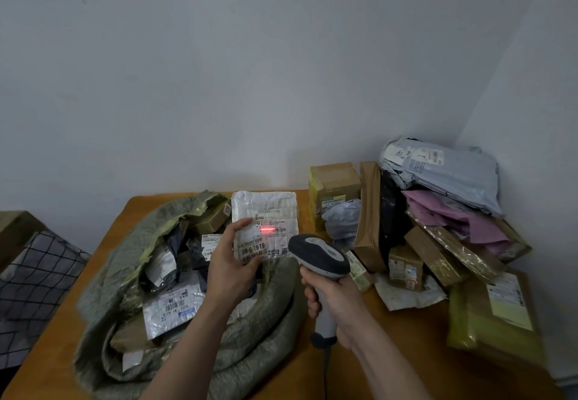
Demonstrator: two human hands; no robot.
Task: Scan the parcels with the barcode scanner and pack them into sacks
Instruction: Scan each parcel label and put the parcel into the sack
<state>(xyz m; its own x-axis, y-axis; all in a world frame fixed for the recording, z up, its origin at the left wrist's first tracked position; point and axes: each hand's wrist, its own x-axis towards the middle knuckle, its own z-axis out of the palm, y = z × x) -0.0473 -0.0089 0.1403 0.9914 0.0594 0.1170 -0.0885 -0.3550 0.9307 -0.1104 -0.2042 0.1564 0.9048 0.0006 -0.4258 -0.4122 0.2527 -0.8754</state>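
Left hand [230, 266]: gripping lower left edge of white mailer parcel [269, 212], thumb over label, label upright and facing the wearer. Right hand [336, 302]: clenched round handle of barcode scanner [319, 255], nose aimed up and left from just below-right of parcel. Red scan line [268, 229] lying along barcode's long axis. Probable next move: drop into open green sack [125, 243], directly below and left, nearer left hand.
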